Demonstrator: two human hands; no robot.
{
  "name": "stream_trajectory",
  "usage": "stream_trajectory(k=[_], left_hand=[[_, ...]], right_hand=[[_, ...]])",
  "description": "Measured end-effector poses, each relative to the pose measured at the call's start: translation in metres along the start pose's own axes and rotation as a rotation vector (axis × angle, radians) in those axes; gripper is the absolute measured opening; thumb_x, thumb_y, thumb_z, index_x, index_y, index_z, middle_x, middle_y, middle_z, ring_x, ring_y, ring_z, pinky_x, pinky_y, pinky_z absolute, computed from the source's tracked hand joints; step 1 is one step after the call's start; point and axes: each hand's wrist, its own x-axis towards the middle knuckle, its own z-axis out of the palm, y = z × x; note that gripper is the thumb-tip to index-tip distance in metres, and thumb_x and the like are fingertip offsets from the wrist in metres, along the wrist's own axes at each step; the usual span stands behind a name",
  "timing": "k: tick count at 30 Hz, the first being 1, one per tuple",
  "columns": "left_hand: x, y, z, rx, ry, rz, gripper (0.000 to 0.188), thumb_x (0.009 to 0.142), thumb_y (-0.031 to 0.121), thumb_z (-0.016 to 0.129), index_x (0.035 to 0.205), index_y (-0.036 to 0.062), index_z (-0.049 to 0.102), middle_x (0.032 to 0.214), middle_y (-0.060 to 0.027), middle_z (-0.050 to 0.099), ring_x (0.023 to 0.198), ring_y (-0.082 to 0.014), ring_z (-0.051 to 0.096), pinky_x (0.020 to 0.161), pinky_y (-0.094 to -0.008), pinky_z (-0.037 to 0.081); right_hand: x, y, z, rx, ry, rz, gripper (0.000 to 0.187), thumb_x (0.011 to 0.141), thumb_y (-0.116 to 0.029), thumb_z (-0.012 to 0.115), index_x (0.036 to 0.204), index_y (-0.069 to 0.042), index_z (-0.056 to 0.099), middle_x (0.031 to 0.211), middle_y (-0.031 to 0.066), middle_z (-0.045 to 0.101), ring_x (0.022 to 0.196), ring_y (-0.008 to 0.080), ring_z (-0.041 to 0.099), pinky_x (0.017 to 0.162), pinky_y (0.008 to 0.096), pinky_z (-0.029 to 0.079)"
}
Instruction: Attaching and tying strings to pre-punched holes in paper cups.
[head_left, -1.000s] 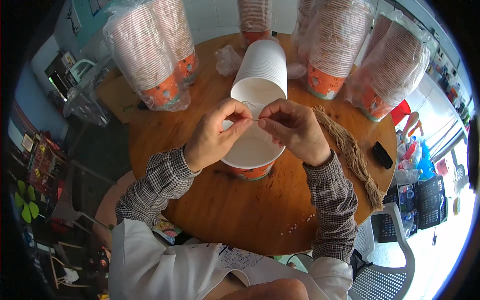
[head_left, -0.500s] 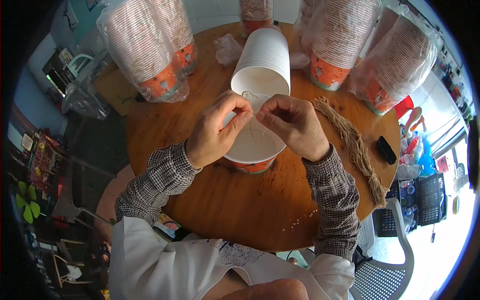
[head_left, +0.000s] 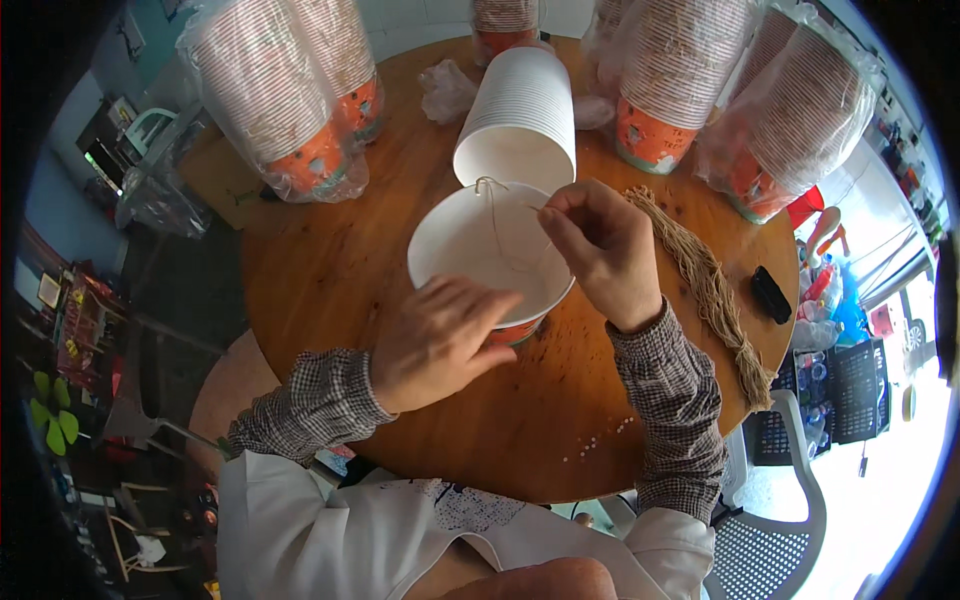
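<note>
Pinching a thin tan strand (head_left: 495, 222) in its fingertips, the right hand (head_left: 605, 255) sits by the right side of an upright paper tub (head_left: 450, 230), white inside with an orange band outside. The left hand (head_left: 435, 345) has let go and is kinda blurry, fingers stretched out and thumb apart, in front of the tub's near-left edge; can't tell if it's touching. As for the strand, it makes a little loop at the far rim, dangles down inside the tub, then curves back up toward the right hand.

Just behind that tub there's a nested stack of white tubs (head_left: 525, 100) lying on its side, mouth facing the person. Off to the right, a long bundle of tan twine (head_left: 700, 280) runs down the round wooden table (head_left: 330, 260), with a small black object (head_left: 771, 295) beyond it. Some tiny white bits (head_left: 595, 440) are scattered near the front edge. Around the back you've got plastic-wrapped tub stacks (head_left: 270, 90), orange at the bottom, plus a crumpled clear bag (head_left: 447, 92). Lower right, a gray chair (head_left: 810, 500) sits by some black crates (head_left: 860, 390).
</note>
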Motion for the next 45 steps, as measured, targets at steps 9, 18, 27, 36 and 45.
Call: stream_trajectory(k=[9,18,27,36,45], left_hand=[[0.006,-0.028,-0.036,-0.251,0.283,-0.263,0.029,0.080,0.003,0.069,0.107,-0.0015,0.061,0.095,-0.0176,0.067,0.083,-0.0264,0.068,0.069,-0.0315,0.054],[0.000,-0.023,-0.033,-0.211,0.242,-0.232,0.030,0.079,0.001,0.069,0.108,-0.0013,0.059,0.096,-0.0159,0.066,0.087,-0.0281,0.067,0.072,-0.0331,0.054],[-0.001,-0.023,-0.030,-0.134,0.240,-0.161,0.033,0.078,0.001,0.069,0.109,0.0005,0.058,0.094,-0.0140,0.065,0.083,-0.0302,0.065,0.070,-0.0361,0.053],[-0.001,-0.025,-0.027,-0.071,0.236,-0.116,0.034,0.077,0.002,0.069,0.110,0.0008,0.057,0.094,-0.0146,0.065,0.081,-0.0309,0.064,0.070,-0.0376,0.052],[0.000,-0.023,-0.024,-0.045,0.184,-0.089,0.034,0.077,0.003,0.069,0.110,0.0031,0.058,0.095,-0.0137,0.066,0.080,-0.0317,0.064,0.071,-0.0389,0.050]], right_hand=[[-0.026,-0.006,0.034,-0.188,0.057,-0.502,0.012,0.081,0.004,0.062,0.091,-0.001,0.058,0.099,0.0135,0.055,0.091,0.0233,0.057,0.077,0.0298,0.048],[-0.033,0.002,0.051,-0.004,0.061,-0.277,0.012,0.081,0.003,0.065,0.090,0.000,0.058,0.102,0.0123,0.054,0.083,0.0192,0.059,0.072,0.0284,0.050],[-0.033,0.000,0.051,-0.006,0.037,-0.242,0.011,0.079,0.004,0.065,0.087,0.001,0.058,0.098,0.0112,0.055,0.082,0.0186,0.060,0.071,0.0282,0.051],[-0.033,0.003,0.052,-0.038,0.057,-0.258,0.012,0.077,0.005,0.065,0.086,0.001,0.058,0.095,0.0102,0.055,0.078,0.0177,0.058,0.067,0.0273,0.049],[-0.034,0.005,0.055,-0.198,0.071,-0.279,0.013,0.076,0.001,0.068,0.086,-0.002,0.059,0.088,0.0098,0.056,0.070,0.0218,0.059,0.063,0.0303,0.050]])
